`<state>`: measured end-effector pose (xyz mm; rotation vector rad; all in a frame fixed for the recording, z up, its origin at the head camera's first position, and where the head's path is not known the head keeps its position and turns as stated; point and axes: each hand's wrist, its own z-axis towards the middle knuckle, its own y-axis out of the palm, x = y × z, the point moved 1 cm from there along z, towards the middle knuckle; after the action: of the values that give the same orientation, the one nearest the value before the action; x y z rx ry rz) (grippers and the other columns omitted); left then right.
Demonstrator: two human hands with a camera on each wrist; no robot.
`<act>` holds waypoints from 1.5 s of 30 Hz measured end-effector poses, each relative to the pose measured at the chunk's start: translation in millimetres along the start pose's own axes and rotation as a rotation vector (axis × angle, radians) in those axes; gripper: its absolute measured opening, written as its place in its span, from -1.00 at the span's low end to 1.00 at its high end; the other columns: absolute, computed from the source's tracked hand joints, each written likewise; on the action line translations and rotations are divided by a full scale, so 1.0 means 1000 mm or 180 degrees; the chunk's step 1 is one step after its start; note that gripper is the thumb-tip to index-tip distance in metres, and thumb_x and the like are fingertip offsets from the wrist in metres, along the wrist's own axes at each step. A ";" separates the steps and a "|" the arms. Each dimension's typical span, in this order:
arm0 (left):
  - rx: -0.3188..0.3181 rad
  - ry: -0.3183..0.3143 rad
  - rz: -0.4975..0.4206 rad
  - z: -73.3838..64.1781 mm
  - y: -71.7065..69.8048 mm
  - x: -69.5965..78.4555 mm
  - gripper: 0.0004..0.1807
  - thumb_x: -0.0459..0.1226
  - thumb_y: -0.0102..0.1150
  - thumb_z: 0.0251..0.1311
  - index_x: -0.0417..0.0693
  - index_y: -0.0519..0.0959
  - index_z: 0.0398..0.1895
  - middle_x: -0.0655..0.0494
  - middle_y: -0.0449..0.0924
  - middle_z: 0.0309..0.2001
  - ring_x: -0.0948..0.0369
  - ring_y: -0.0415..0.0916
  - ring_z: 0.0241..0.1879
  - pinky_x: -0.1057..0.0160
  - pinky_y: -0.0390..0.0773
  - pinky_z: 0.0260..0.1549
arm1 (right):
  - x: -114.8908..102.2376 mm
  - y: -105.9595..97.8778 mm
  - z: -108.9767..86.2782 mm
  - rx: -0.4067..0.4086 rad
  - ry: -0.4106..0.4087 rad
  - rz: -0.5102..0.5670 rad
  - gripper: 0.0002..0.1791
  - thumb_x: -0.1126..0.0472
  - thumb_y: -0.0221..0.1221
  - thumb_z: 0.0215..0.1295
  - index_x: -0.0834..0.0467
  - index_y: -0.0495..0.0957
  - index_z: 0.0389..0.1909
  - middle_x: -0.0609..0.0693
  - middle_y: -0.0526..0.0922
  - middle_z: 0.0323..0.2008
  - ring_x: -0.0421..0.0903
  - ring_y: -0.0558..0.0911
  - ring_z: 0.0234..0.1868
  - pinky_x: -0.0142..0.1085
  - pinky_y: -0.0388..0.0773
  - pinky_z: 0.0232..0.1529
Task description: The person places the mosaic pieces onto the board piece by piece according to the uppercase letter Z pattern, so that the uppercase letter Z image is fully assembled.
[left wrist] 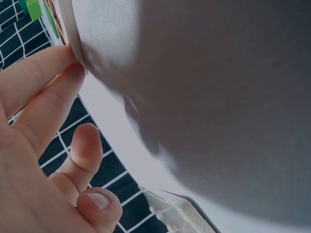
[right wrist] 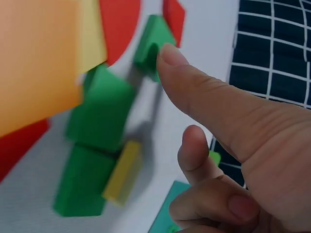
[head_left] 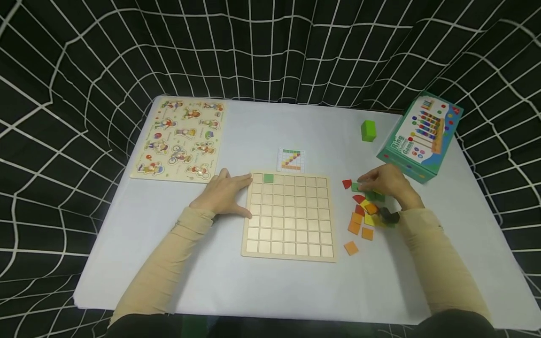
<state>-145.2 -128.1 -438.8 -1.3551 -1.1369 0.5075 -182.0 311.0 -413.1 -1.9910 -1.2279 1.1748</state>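
Observation:
My left hand point(head_left: 221, 193) rests at the left edge of a wooden grid board point(head_left: 288, 260), thumb and fingers spread along its rim. In the left wrist view, two straight fingertips point(left wrist: 73, 65) touch the board's edge. One green square tile point(head_left: 268, 178) lies in the top row of the board. Right of it, my right hand point(head_left: 388, 182) reaches over a loose pile of tiles. Its extended thumb point(right wrist: 194, 80) touches a green tile point(right wrist: 148, 41), while the other visible fingers bend away from that tile. Red, yellow, orange and more green tiles point(right wrist: 103, 114) lie below the hand.
A pattern card point(head_left: 290, 160) lies behind the board. On the left is a picture puzzle board point(head_left: 181, 136). A green block point(head_left: 368, 131) and a ring game box point(head_left: 422, 136) stand at the back right. One orange tile point(head_left: 351, 248) lies apart, nearer the front.

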 end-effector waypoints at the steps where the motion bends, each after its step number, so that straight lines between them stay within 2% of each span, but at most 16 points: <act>1: 0.0006 0.0005 -0.0006 0.000 0.000 0.000 0.16 0.26 0.60 -0.25 0.05 0.41 0.51 0.17 0.34 0.56 0.10 0.16 -0.21 0.25 0.18 -0.31 | 0.002 0.001 0.000 -0.0013 0.0014 -0.0007 -0.52 0.00 0.33 0.37 0.22 0.67 0.18 0.36 0.63 0.24 0.27 0.47 0.22 0.17 0.47 0.21; 4: 0.0009 -0.0001 -0.0044 0.000 0.001 -0.001 0.17 0.25 0.60 -0.26 0.05 0.40 0.51 0.17 0.33 0.57 0.10 0.16 -0.21 0.25 0.18 -0.31 | 0.005 0.004 0.000 0.0007 -0.0002 -0.0148 -0.52 0.00 0.34 0.36 0.21 0.68 0.17 0.35 0.64 0.23 0.29 0.49 0.22 0.19 0.47 0.21; 10: -0.0001 -0.0021 -0.0035 -0.002 0.006 -0.003 0.21 0.29 0.59 -0.27 0.06 0.36 0.54 0.17 0.31 0.58 0.10 0.18 -0.22 0.25 0.20 -0.30 | 0.003 0.008 -0.005 0.0189 -0.0227 -0.0534 -0.54 -0.02 0.35 0.34 0.19 0.72 0.11 0.32 0.69 0.18 0.28 0.56 0.19 0.10 0.55 0.06; 14: 0.0037 0.0021 -0.0030 -0.001 0.006 -0.004 0.20 0.28 0.59 -0.27 0.05 0.37 0.53 0.15 0.32 0.57 0.10 0.18 -0.23 0.25 0.21 -0.30 | 0.006 0.001 -0.008 0.0160 -0.0272 -0.0353 -0.57 -0.03 0.32 0.37 0.25 0.72 0.02 0.28 0.73 0.03 0.18 0.56 0.01 -0.10 0.52 -0.12; 17: 0.0049 0.0045 -0.0047 0.000 0.006 -0.003 0.19 0.28 0.58 -0.25 0.04 0.37 0.53 0.14 0.32 0.57 0.11 0.18 -0.22 0.26 0.21 -0.30 | 0.000 -0.009 -0.009 0.0115 -0.0277 -0.0140 -0.57 -0.04 0.29 0.41 0.25 0.71 -0.01 0.26 0.69 0.00 0.12 0.48 -0.04 -0.19 0.42 -0.17; 20: 0.0055 0.0036 -0.0042 0.000 0.006 -0.003 0.19 0.28 0.57 -0.25 0.04 0.37 0.53 0.14 0.31 0.57 0.11 0.18 -0.23 0.26 0.20 -0.30 | -0.019 -0.014 -0.006 0.0133 -0.0409 -0.0069 -0.57 -0.04 0.28 0.41 0.26 0.71 0.01 0.29 0.68 0.06 0.12 0.48 0.00 -0.21 0.43 -0.14; 23: 0.0061 0.0028 -0.0034 -0.001 0.006 -0.003 0.19 0.27 0.58 -0.25 0.04 0.37 0.53 0.15 0.31 0.57 0.11 0.19 -0.23 0.26 0.20 -0.30 | -0.046 -0.009 0.001 0.0174 -0.0660 -0.0140 -0.60 0.00 0.30 0.40 0.27 0.74 -0.04 0.31 0.72 0.07 0.11 0.55 0.02 -0.19 0.48 -0.09; 27: 0.0055 0.0035 -0.0054 -0.001 0.006 -0.002 0.18 0.26 0.59 -0.24 0.03 0.37 0.53 0.15 0.31 0.57 0.11 0.19 -0.22 0.26 0.20 -0.29 | -0.083 0.008 0.015 0.0103 -0.0896 -0.0187 -0.63 0.04 0.31 0.40 0.27 0.76 -0.05 0.29 0.73 0.11 0.14 0.59 0.11 -0.04 0.54 0.10; 31: 0.0032 0.0041 -0.0024 -0.001 0.006 -0.002 0.18 0.26 0.58 -0.22 0.02 0.37 0.53 0.15 0.30 0.58 0.11 0.20 -0.21 0.26 0.21 -0.29 | -0.117 0.030 0.029 -0.0044 -0.1091 -0.0134 -0.67 0.07 0.30 0.40 0.24 0.76 -0.04 0.25 0.75 0.12 0.21 0.58 0.26 0.11 0.49 0.31; 35: 0.0012 0.0046 -0.0003 -0.001 0.005 -0.002 0.17 0.27 0.57 -0.20 0.02 0.36 0.53 0.14 0.29 0.58 0.11 0.21 -0.20 0.25 0.23 -0.27 | -0.145 0.048 0.039 -0.0175 -0.1290 -0.0104 -0.69 0.10 0.31 0.38 0.26 0.76 -0.05 0.23 0.78 0.06 0.21 0.60 0.24 0.11 0.51 0.31; 40: -0.0046 0.0024 -0.0007 -0.001 0.004 -0.002 0.17 0.26 0.56 -0.18 0.02 0.34 0.54 0.15 0.26 0.60 0.10 0.24 -0.17 0.23 0.28 -0.23 | -0.169 0.063 0.046 -0.0404 -0.1264 -0.0353 -0.66 0.06 0.31 0.38 0.23 0.75 -0.02 0.19 0.75 0.12 0.18 0.62 0.25 0.13 0.51 0.32; 45: -0.0068 0.0031 0.0030 0.000 0.005 -0.003 0.16 0.27 0.55 -0.17 0.03 0.34 0.55 0.15 0.25 0.60 0.09 0.27 -0.15 0.22 0.31 -0.22 | -0.176 0.068 0.049 -0.0521 -0.1127 -0.0501 -0.72 0.04 0.32 0.37 0.16 0.77 -0.09 0.15 0.74 0.15 0.18 0.58 0.30 0.22 0.41 0.40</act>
<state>-144.5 -129.7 -444.1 -1.3805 -1.1315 0.4964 -232.0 122.7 -418.6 -1.8061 -1.6718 1.4267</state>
